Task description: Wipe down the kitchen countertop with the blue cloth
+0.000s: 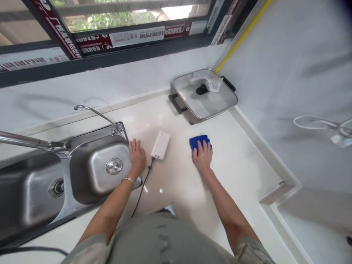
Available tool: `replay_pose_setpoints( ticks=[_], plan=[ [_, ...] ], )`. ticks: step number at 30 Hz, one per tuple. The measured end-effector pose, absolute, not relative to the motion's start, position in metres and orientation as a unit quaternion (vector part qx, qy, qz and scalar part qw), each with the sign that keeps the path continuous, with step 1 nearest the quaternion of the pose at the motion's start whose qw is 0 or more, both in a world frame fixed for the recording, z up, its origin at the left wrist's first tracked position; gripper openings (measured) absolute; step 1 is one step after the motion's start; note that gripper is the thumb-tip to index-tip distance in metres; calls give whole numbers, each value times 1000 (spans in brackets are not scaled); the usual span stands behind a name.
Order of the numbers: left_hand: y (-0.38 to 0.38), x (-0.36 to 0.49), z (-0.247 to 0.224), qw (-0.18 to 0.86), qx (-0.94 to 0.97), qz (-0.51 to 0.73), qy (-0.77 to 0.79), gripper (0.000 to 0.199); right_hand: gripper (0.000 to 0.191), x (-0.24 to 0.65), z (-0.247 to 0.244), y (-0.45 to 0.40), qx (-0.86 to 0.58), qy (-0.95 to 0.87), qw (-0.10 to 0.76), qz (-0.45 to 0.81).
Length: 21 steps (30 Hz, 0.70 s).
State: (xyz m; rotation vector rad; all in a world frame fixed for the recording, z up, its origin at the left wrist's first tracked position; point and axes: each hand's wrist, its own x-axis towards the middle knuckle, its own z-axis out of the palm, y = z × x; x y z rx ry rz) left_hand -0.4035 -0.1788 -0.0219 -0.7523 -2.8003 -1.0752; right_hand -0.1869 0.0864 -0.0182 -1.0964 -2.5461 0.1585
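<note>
My right hand (202,157) presses a folded blue cloth (198,140) against the white countertop (176,179), its fingers lying over the cloth. At the right rim of the steel double sink (67,190), my left hand (137,157) rests with its fingers stretched out and nothing in it. Between the two hands lies a white power bank (161,145), closer to my left hand. A black cable (142,189) runs from its near end toward my body.
An electric pan with a glass lid (189,99) stands in the far corner. A thin tap (95,110) and a thicker faucet (33,141) reach over the sink. Loose white wires (316,121) hang from the right wall. A window frame (110,55) runs along the back.
</note>
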Motion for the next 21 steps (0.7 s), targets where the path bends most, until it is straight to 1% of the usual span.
replay_pose_setpoints(
  ticks=[5, 15, 18, 21],
  plan=[
    [-179, -403, -22, 17, -239, -363, -900, 48, 53, -243, -18, 72, -299, -940, 155, 59],
    [-183, -398, -26, 15, -239, -369, -898, 49, 56, -433, -8, 122, -238, -961, 64, 123],
    [-184, -397, -28, 10, -243, -364, -899, 50, 57, -485, -9, 106, -240, -961, 45, 129],
    [-185, -397, -29, 4, -237, -360, -902, 50, 58, -515, -8, 62, -189, -972, 34, 136]
  ],
)
